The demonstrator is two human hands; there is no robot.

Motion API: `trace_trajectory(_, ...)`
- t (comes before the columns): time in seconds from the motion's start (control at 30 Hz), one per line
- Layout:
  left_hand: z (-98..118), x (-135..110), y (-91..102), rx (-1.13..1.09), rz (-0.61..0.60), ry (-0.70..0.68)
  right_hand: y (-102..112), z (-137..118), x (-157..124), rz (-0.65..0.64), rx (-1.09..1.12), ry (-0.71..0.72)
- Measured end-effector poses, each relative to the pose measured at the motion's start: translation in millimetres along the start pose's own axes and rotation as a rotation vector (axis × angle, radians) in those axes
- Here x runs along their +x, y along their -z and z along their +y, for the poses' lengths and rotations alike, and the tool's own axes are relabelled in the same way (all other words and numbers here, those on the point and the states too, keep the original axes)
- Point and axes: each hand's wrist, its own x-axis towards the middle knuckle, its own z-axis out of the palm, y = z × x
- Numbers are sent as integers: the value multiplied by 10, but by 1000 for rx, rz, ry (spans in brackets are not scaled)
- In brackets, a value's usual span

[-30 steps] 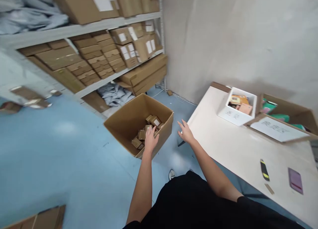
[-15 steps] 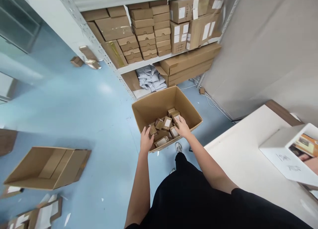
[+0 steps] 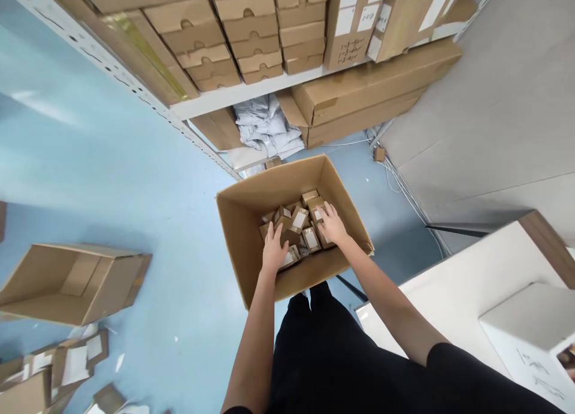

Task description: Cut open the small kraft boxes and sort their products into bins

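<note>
The large carton [image 3: 237, 240] is plain tan, and the small boxes [image 3: 282, 214] inside it are a similar brown, several bearing white labels [image 3: 311, 238]. The floor [image 3: 179, 270] is pale blue, the wall [image 3: 507, 138] grey, the shelf [image 3: 251, 89] whitish, its bags [image 3: 269, 123] pale grey and its stacked cartons [image 3: 251, 27] brown (one has a strip of yellow tape [image 3: 148, 53]). White covers the desk [image 3: 435, 294] and the bin [image 3: 525, 318] on it, which carries dark handwriting [image 3: 541, 372], while the person's clothes [image 3: 350, 360] are black.

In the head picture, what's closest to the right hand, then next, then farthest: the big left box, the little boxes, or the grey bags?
From the right hand:
1. Little boxes: right beside it.
2. Grey bags: up ahead.
3. Big left box: far left.
</note>
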Motion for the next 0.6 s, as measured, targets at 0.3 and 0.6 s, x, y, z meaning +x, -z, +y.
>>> trace_trajectory(0.3, -500, 776, -585, 25, -122, 66, -474, 520, 576, -99, -49, -101)
trace_trajectory(0.6, -1122, 1562, -1977, 118, -309, 60, -1723, 1665, 1557, -179, -54, -297)
